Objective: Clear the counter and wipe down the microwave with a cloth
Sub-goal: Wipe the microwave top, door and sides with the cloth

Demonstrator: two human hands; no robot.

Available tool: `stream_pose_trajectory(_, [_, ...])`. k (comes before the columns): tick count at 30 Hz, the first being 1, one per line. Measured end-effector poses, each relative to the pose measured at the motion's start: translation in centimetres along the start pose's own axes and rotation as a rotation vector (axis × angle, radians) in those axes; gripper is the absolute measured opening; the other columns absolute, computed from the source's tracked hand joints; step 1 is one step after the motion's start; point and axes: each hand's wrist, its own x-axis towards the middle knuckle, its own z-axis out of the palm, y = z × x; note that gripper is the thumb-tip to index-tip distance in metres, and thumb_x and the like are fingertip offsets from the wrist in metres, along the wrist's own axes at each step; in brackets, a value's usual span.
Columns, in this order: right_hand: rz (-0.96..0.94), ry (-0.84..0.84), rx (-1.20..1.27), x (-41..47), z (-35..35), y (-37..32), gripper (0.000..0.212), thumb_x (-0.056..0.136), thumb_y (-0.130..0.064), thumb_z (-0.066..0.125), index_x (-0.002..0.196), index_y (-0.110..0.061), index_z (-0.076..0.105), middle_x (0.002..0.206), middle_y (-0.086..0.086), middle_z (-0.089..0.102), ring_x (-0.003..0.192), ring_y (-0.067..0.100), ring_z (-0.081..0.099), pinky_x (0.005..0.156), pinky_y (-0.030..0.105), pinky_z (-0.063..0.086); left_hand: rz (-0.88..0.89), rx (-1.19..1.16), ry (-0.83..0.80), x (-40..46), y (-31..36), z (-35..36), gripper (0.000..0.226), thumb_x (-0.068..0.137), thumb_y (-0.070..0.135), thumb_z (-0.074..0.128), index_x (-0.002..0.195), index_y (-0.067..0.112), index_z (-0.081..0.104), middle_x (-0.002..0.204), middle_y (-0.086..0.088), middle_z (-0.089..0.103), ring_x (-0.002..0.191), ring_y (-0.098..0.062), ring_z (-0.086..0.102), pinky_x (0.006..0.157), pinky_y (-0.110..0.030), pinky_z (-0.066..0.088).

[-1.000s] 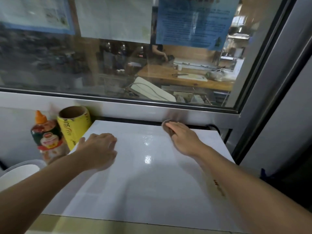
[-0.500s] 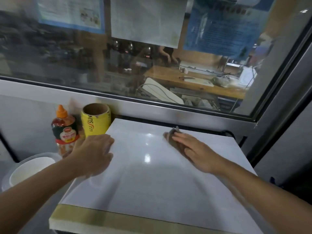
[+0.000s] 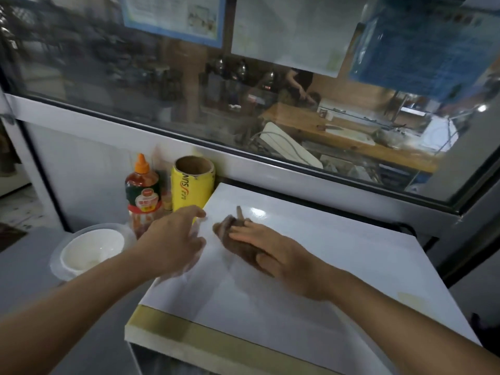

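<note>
The white microwave [image 3: 311, 280] fills the lower right, seen from above, its glossy top facing me. A brown cloth [image 3: 232, 234] lies on the top near its left edge. My right hand [image 3: 273, 253] presses flat on the cloth with straight fingers. My left hand [image 3: 173, 239] rests at the microwave's left edge, fingers relaxed and slightly blurred, holding nothing.
Left of the microwave stand a yellow cylindrical can [image 3: 192, 185] and a red sauce bottle with an orange cap [image 3: 143, 193]. A white bowl [image 3: 89, 250] sits on the grey counter [image 3: 27, 266]. A window with a metal sill [image 3: 297, 171] runs behind.
My right hand has slid the cloth from the back edge of the microwave top toward the left. The view shifted left and pulled back. My left hand stayed at the left edge.
</note>
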Motion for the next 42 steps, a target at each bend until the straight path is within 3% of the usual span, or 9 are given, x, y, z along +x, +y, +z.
stream_pose_trajectory(8, [0.285, 0.221, -0.168, 8.0, -1.8, 4.0, 0.049, 0.094, -0.006, 0.038, 0.141, -0.02, 0.041, 0.149, -0.002, 0.036, 0.138, 0.014, 0.029, 0.113, 0.026, 0.021, -0.097, -0.015, -0.029, -1.6, -2.6, 1.0, 0.043, 0.091, 0.034, 0.054, 0.132, 0.03, 0.044, 0.125, 0.002, 0.058, 0.107, -0.018, 0.058, 0.092, -0.033, 0.05])
stream_pose_trajectory(10, [0.227, 0.219, -0.185, 8.5, -0.5, 2.4, 0.049, 0.093, -0.007, 0.039, 0.139, -0.021, 0.043, 0.148, -0.003, 0.038, 0.137, 0.015, 0.03, 0.111, 0.025, 0.021, -0.088, -0.087, -0.026, -1.8, -2.9, 1.1, 0.043, 0.091, 0.033, 0.054, 0.132, 0.03, 0.043, 0.123, 0.002, 0.058, 0.102, -0.016, 0.058, 0.09, -0.031, 0.05])
stream_pose_trajectory(15, [-0.068, -0.051, -0.041, 4.9, 1.0, 0.3, 0.055, 0.087, -0.014, 0.04, 0.137, -0.036, 0.042, 0.149, -0.017, 0.031, 0.138, -0.004, 0.019, 0.11, 0.01, 0.014, -0.049, -0.155, -0.041, -2.5, -3.7, 1.0, 0.042, 0.09, 0.032, 0.055, 0.131, 0.029, 0.043, 0.124, 0.002, 0.057, 0.095, -0.01, 0.052, 0.083, -0.023, 0.044])
stream_pose_trajectory(19, [0.1, 0.077, -0.05, 8.7, -1.5, 3.1, 0.054, 0.086, 0.007, 0.045, 0.135, -0.015, 0.048, 0.146, -0.001, 0.039, 0.137, 0.013, 0.032, 0.112, 0.018, 0.017, -0.05, -0.15, -0.031, -2.7, -4.0, 1.1, 0.041, 0.09, 0.036, 0.053, 0.129, 0.031, 0.042, 0.122, 0.004, 0.057, 0.099, -0.013, 0.056, 0.082, -0.022, 0.046])
stream_pose_trajectory(24, [0.178, 0.11, -0.074, 12.7, -1.1, 4.8, 0.052, 0.088, 0.002, 0.041, 0.136, -0.017, 0.047, 0.145, -0.001, 0.042, 0.134, 0.012, 0.035, 0.104, 0.01, 0.018, -0.081, -0.17, 0.026, -2.6, -3.7, 1.8, 0.037, 0.091, 0.035, 0.05, 0.127, 0.035, 0.044, 0.119, 0.008, 0.054, 0.09, -0.008, 0.045, 0.076, -0.021, 0.039])
stream_pose_trajectory(29, [0.152, 0.103, -0.178, 12.8, -0.8, 4.1, 0.051, 0.089, -0.001, 0.04, 0.138, -0.017, 0.045, 0.144, 0.001, 0.043, 0.134, 0.016, 0.035, 0.109, 0.023, 0.022, -0.104, -0.219, -0.004, -2.6, -3.6, 1.6, 0.038, 0.091, 0.033, 0.052, 0.128, 0.031, 0.047, 0.111, 0.009, 0.054, 0.091, -0.009, 0.048, 0.077, -0.022, 0.039])
stream_pose_trajectory(33, [0.072, 0.066, -0.143, 10.0, 0.4, 0.8, 0.054, 0.086, 0.001, 0.042, 0.137, -0.017, 0.047, 0.148, 0.001, 0.039, 0.138, 0.014, 0.029, 0.116, 0.028, 0.018, -0.113, -0.221, -0.012, -3.1, -3.2, 0.9, 0.041, 0.092, 0.033, 0.053, 0.132, 0.029, 0.044, 0.125, 0.006, 0.054, 0.097, -0.011, 0.048, 0.079, -0.021, 0.039])
stream_pose_trajectory(37, [-0.065, -0.066, -0.105, 5.5, 2.9, -2.7, 0.06, 0.081, -0.02, 0.035, 0.139, -0.035, 0.04, 0.15, -0.018, 0.03, 0.14, -0.002, 0.015, 0.111, 0.017, 0.015, -0.122, -0.212, 0.044, -5.4, -3.2, 0.7, 0.04, 0.093, 0.029, 0.051, 0.132, 0.021, 0.044, 0.128, -0.001, 0.055, 0.114, -0.019, 0.052, 0.089, -0.024, 0.041])
stream_pose_trajectory(42, [-0.021, -0.022, -0.035, 7.8, 2.1, -1.8, 0.054, 0.085, -0.003, 0.04, 0.136, -0.021, 0.047, 0.147, -0.004, 0.038, 0.136, 0.008, 0.03, 0.116, 0.03, 0.022, -0.143, -0.259, 0.09, -8.4, -4.0, 0.6, 0.029, 0.092, 0.026, 0.052, 0.121, 0.026, 0.052, 0.112, 0.007, 0.056, 0.098, -0.012, 0.052, 0.084, -0.024, 0.044])
